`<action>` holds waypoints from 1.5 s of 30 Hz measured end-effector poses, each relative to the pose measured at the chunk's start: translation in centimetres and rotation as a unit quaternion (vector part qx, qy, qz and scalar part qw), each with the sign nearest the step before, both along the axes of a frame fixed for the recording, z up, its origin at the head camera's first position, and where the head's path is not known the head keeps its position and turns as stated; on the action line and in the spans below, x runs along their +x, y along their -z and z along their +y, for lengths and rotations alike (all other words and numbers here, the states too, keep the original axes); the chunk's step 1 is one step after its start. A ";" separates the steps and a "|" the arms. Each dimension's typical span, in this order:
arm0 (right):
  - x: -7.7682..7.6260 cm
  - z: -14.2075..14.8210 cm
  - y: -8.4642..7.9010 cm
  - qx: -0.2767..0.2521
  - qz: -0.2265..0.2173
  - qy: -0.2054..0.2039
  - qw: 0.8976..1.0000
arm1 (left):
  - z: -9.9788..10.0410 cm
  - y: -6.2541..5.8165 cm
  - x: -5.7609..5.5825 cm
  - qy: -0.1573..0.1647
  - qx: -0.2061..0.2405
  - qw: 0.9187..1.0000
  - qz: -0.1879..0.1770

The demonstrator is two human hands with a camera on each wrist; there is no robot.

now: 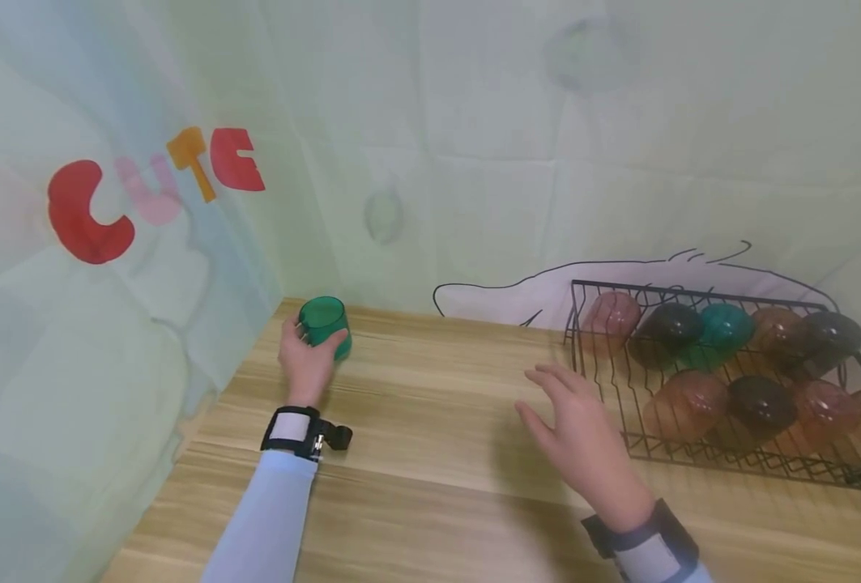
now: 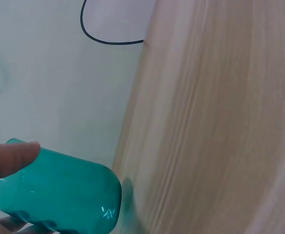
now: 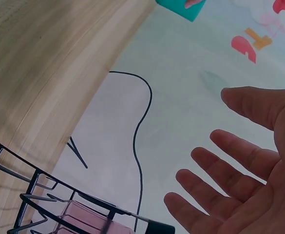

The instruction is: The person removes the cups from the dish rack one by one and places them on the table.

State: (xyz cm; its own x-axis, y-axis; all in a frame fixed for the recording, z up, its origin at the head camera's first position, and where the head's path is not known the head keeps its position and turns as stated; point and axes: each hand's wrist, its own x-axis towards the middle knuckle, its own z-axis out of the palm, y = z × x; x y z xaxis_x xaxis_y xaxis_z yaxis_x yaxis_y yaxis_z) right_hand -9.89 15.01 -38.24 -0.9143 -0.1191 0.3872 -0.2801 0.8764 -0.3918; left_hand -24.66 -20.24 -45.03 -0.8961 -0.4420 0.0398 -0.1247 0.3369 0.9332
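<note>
My left hand (image 1: 306, 360) grips a green translucent cup (image 1: 325, 325) at the back left corner of the wooden table (image 1: 430, 453). In the left wrist view the same green cup (image 2: 59, 195) shows with a fingertip (image 2: 15, 157) pressed on its side. My right hand (image 1: 579, 429) hovers open over the table, fingers spread, just left of a black wire rack (image 1: 605, 421). It holds nothing. The right wrist view shows the open right hand (image 3: 244, 170) and a corner of the wire rack (image 3: 35, 195).
The wire rack holds several upturned cups: pink (image 1: 611, 317), dark (image 1: 669, 327), teal (image 1: 725, 327) and amber (image 1: 688, 401). A pale green cloth backdrop (image 1: 474, 146) with coloured letters (image 1: 153, 190) stands behind and to the left.
</note>
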 end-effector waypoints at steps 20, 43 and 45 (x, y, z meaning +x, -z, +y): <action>0.2 0.2 -0.5 -0.003 0.004 -0.002 1.000 | -0.1 -0.3 0.2 -0.003 -0.023 0.999 -0.027; 1.2 8.4 -5.1 0.056 0.022 0.111 0.992 | 9.3 -6.9 8.2 0.143 -0.234 0.942 0.193; 1.3 9.2 -5.1 0.057 0.007 0.127 0.990 | 9.9 -6.9 8.8 0.164 -0.255 0.932 0.200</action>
